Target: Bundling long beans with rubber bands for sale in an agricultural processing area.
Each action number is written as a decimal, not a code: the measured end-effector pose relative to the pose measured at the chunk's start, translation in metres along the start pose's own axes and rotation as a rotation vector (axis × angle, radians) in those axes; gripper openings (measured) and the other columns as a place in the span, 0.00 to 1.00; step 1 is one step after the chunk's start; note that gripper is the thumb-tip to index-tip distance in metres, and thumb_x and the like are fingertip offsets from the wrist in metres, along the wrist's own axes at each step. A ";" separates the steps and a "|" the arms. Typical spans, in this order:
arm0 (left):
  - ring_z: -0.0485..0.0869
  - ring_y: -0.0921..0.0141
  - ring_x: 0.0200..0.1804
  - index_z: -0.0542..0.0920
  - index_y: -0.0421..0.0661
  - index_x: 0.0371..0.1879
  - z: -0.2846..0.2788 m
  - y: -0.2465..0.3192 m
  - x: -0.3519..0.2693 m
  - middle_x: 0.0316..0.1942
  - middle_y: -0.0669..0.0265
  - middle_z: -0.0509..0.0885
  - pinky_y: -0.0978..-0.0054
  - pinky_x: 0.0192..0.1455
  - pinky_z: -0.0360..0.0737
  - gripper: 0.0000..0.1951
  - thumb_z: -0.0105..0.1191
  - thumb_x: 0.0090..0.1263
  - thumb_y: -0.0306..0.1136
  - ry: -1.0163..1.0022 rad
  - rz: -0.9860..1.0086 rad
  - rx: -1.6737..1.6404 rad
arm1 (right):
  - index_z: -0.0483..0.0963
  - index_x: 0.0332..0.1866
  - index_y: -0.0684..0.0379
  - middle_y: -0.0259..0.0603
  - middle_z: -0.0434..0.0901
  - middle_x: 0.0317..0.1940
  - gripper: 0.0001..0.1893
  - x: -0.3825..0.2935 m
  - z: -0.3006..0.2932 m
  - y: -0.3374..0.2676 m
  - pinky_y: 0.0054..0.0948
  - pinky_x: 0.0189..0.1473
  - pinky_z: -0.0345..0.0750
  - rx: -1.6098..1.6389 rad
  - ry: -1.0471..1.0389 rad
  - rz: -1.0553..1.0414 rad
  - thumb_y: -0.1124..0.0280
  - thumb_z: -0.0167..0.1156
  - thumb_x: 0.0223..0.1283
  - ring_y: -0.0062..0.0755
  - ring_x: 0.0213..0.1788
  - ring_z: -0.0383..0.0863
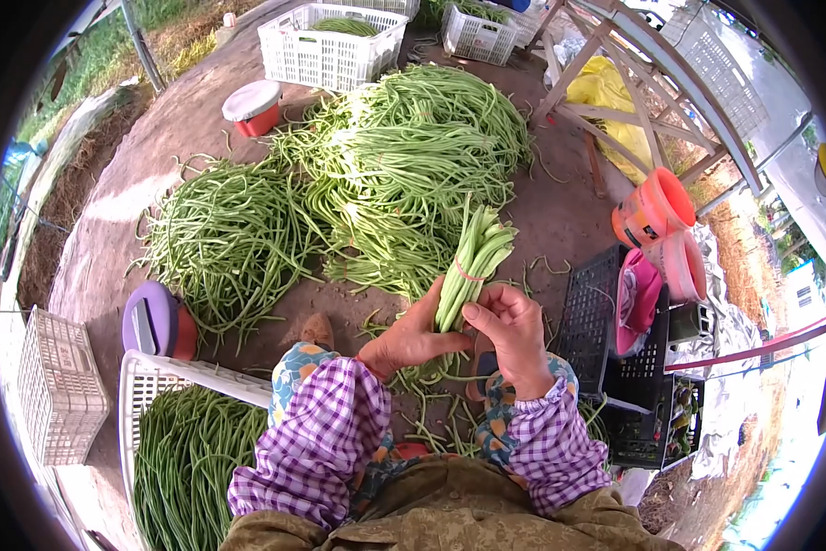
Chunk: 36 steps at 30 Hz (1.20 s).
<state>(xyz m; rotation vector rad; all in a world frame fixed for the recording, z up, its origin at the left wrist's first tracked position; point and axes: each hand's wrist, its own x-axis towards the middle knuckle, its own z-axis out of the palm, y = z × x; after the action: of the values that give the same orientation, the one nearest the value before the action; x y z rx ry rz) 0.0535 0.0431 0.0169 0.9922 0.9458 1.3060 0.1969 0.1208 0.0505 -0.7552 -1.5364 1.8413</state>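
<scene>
My left hand point(413, 334) grips a bunch of yardlong beans point(473, 258) low down, with the bean ends pointing up and away from me. A red rubber band point(465, 272) circles the bunch above my fingers. At the bunch's right side is my right hand point(515, 334), its fingers curled and its thumb tip against or very near the beans; whether it pinches anything is hidden. Beyond my hands lies a large heap of banded bean bunches point(413, 158). A looser pile of beans point(230, 231) spreads to its left.
A white plastic crate of darker beans point(199, 468) stands by my left leg. Nearby is a purple-lidded bucket point(152, 320). Black crates point(589, 317) and orange buckets point(654, 206) stand to the right. White crates point(330, 58) and a red tub point(254, 110) are farther off.
</scene>
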 end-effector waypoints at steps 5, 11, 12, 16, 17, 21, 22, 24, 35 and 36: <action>0.69 0.71 0.58 0.52 0.47 0.73 0.000 0.006 0.002 0.58 0.65 0.69 0.74 0.60 0.67 0.42 0.52 0.55 0.22 0.064 -0.056 -0.096 | 0.74 0.37 0.63 0.29 0.78 0.28 0.06 0.004 -0.009 -0.001 0.14 0.32 0.69 0.037 -0.020 0.024 0.74 0.63 0.60 0.10 0.30 0.74; 0.72 0.71 0.55 0.59 0.43 0.67 0.002 0.002 0.006 0.53 0.63 0.74 0.74 0.58 0.70 0.36 0.57 0.57 0.26 0.164 -0.033 -0.108 | 0.72 0.38 0.62 0.28 0.76 0.27 0.05 0.006 0.001 -0.001 0.14 0.29 0.66 0.085 0.021 0.000 0.72 0.60 0.63 0.09 0.28 0.71; 0.74 0.71 0.53 0.61 0.41 0.64 0.004 0.003 0.007 0.51 0.62 0.75 0.73 0.56 0.72 0.35 0.61 0.57 0.28 0.219 -0.013 -0.088 | 0.72 0.39 0.62 0.28 0.76 0.25 0.06 0.008 0.002 0.000 0.14 0.27 0.65 0.024 0.057 -0.070 0.73 0.60 0.63 0.10 0.26 0.70; 0.77 0.72 0.49 0.63 0.40 0.62 0.002 -0.011 0.010 0.48 0.62 0.77 0.74 0.51 0.75 0.32 0.61 0.60 0.29 0.310 0.065 0.018 | 0.71 0.43 0.62 0.27 0.74 0.19 0.07 0.012 0.004 0.003 0.16 0.23 0.64 -0.364 0.163 -0.263 0.74 0.60 0.62 0.11 0.21 0.69; 0.77 0.72 0.47 0.63 0.40 0.62 0.003 -0.014 0.010 0.47 0.62 0.77 0.74 0.50 0.75 0.30 0.60 0.61 0.28 0.347 0.105 -0.005 | 0.71 0.43 0.62 0.27 0.74 0.19 0.07 0.012 0.007 0.003 0.16 0.23 0.64 -0.362 0.161 -0.264 0.74 0.60 0.62 0.11 0.21 0.69; 0.77 0.73 0.45 0.64 0.40 0.60 0.008 -0.012 0.009 0.45 0.63 0.77 0.74 0.48 0.76 0.25 0.55 0.64 0.27 0.438 0.177 -0.077 | 0.73 0.43 0.63 0.36 0.76 0.19 0.08 0.011 0.021 0.012 0.22 0.23 0.69 -0.599 0.231 -0.491 0.76 0.61 0.61 0.18 0.19 0.74; 0.76 0.74 0.45 0.65 0.40 0.58 0.009 -0.013 0.009 0.44 0.64 0.77 0.75 0.48 0.75 0.22 0.52 0.65 0.26 0.450 0.192 -0.092 | 0.73 0.44 0.63 0.38 0.77 0.22 0.08 0.010 0.022 0.015 0.23 0.24 0.71 -0.654 0.243 -0.513 0.76 0.61 0.60 0.21 0.21 0.76; 0.76 0.74 0.46 0.65 0.40 0.58 0.011 -0.015 0.009 0.44 0.64 0.77 0.75 0.49 0.74 0.22 0.52 0.64 0.26 0.469 0.198 -0.110 | 0.74 0.44 0.63 0.40 0.79 0.25 0.09 0.011 0.022 0.021 0.25 0.25 0.73 -0.706 0.256 -0.536 0.76 0.61 0.60 0.25 0.22 0.78; 0.77 0.73 0.50 0.67 0.41 0.59 0.010 -0.014 0.010 0.48 0.64 0.78 0.75 0.51 0.75 0.25 0.55 0.61 0.24 0.455 0.052 -0.122 | 0.76 0.48 0.64 0.41 0.81 0.25 0.11 0.006 0.013 0.029 0.26 0.27 0.74 -0.570 0.256 -0.387 0.75 0.60 0.60 0.25 0.24 0.79; 0.77 0.73 0.50 0.67 0.40 0.59 0.006 -0.009 0.009 0.48 0.64 0.78 0.75 0.52 0.74 0.27 0.59 0.59 0.25 0.404 0.040 -0.045 | 0.76 0.47 0.65 0.39 0.79 0.22 0.11 0.006 0.012 0.026 0.24 0.25 0.72 -0.605 0.275 -0.490 0.75 0.59 0.60 0.21 0.22 0.77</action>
<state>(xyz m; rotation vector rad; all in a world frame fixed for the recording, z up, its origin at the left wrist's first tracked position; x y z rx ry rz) 0.0627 0.0513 0.0099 0.7260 1.1984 1.5892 0.1816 0.1145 0.0268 -0.7622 -1.8959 0.8821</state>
